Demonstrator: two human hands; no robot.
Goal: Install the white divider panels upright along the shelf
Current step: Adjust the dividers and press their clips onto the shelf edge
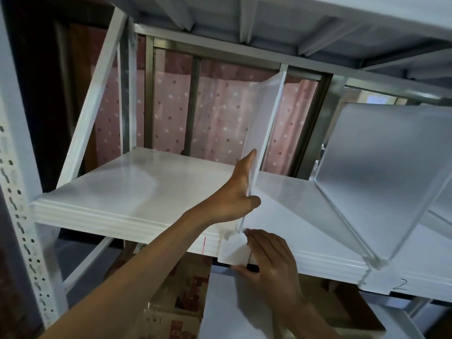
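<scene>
On shelf (pixel 122 182): panel (pixel 264 123) upright, left hand (pixel 234 196) flat against it; right hand (pixel 266 260) pinching clip (pixel 232 253). Seating step; next, press clip home.

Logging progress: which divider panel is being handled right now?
The left divider panel, flanked by the left hand and right hand at its base; the right divider panel stands untouched.
</scene>
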